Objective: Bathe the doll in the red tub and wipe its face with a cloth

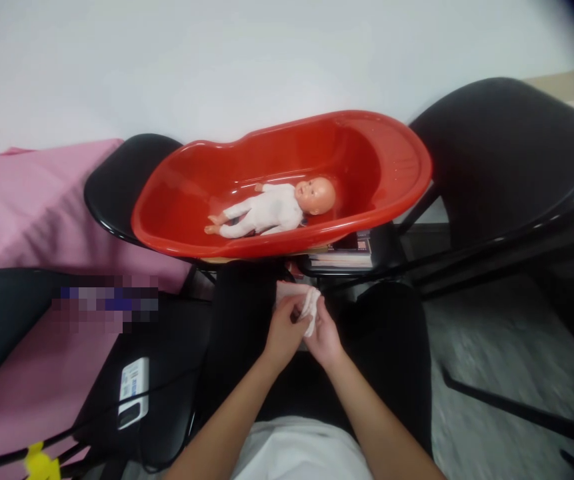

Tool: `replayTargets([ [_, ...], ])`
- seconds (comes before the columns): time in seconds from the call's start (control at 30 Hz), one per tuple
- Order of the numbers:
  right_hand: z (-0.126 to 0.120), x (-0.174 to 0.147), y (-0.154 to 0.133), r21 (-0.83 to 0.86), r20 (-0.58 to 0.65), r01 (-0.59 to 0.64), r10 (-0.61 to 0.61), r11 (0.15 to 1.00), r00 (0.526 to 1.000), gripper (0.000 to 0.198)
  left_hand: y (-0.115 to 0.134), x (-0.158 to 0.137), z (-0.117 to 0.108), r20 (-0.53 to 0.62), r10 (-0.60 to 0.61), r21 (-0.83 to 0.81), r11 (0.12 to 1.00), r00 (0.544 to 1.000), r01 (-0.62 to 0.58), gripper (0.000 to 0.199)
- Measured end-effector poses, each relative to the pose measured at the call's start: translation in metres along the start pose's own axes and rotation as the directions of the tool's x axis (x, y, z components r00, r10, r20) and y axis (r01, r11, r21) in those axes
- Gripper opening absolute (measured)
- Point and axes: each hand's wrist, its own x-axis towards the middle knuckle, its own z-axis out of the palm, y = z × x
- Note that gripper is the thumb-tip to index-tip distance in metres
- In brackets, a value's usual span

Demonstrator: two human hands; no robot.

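Note:
Above my lap, my left hand [285, 328] and my right hand [325, 339] meet around a small folded white cloth [311, 311]. Both sets of fingers are closed on it. A pale pink flap [291, 291] shows behind my left fingers; whether it belongs to the same cloth I cannot tell. Beyond my hands is a red baby bathtub [391, 157]. Inside it a baby doll [274, 208] in a white suit lies on its back, head to the right and bare feet to the left. Neither hand touches the tub or doll.
Black chairs stand left and right of the tub; the right chair [511, 153] is large. A stack of booklets [343, 257] lies under the tub's front edge. A white power bank [133, 393] with a cable rests on the left seat. Pink cloth [41, 193] drapes at left.

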Motion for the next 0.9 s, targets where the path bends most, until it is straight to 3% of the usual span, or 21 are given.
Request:
replayTargets([
  [0.17, -0.001, 0.001, 0.002, -0.083, -0.023, 0.037, -0.039, 0.996, 0.999, 0.043, -0.004, 0.001, 0.002, 0.022, -0.004, 0.022, 1.0, 1.0, 0.003, 0.039],
  [0.33, -0.002, -0.001, 0.001, -0.065, -0.038, 0.002, -0.004, 0.998, 0.999, 0.041, -0.009, -0.003, 0.004, 0.135, 0.033, 0.013, 0.999, 0.99, -0.035, 0.038],
  [0.5, -0.008, -0.001, 0.003, -0.068, -0.064, 0.029, -0.034, 0.997, 0.997, 0.022, -0.016, -0.009, 0.005, 0.165, 0.006, -0.1, 0.995, 0.986, 0.011, 0.038],
  [0.57, -0.007, -0.001, 0.003, -0.062, -0.069, 0.053, -0.058, 0.997, 0.996, 0.022, -0.019, -0.012, 0.003, 0.122, -0.038, -0.174, 0.983, 0.992, 0.059, 0.039],
  [0.63, -0.004, -0.001, 0.001, -0.049, -0.063, 0.035, -0.038, 0.998, 0.997, 0.025, -0.019, -0.014, -0.001, 0.012, -0.015, -0.174, 0.985, 1.0, 0.017, 0.035],
  [0.73, 0.003, -0.002, -0.002, -0.032, -0.033, -0.042, 0.041, 0.999, 0.999, 0.032, -0.013, -0.014, -0.008, -0.182, 0.152, -0.023, 0.987, 0.971, -0.159, 0.029],
  [0.8, 0.006, -0.004, -0.004, -0.02, -0.01, -0.071, 0.07, 0.997, 0.997, 0.038, -0.009, -0.01, -0.012, -0.28, 0.215, 0.067, 0.977, 0.936, -0.204, 0.03],
  [0.87, 0.006, -0.005, -0.006, 0.002, 0.001, -0.072, 0.072, 0.997, 0.997, 0.042, -0.007, -0.003, -0.017, -0.309, 0.151, 0.067, 0.988, 0.939, -0.136, 0.039],
  [0.9, 0.005, -0.006, -0.006, 0.014, 0.0, -0.068, 0.068, 0.998, 0.998, 0.043, -0.006, 0.0, -0.019, -0.27, 0.078, 0.037, 0.997, 0.96, -0.07, 0.044],
])
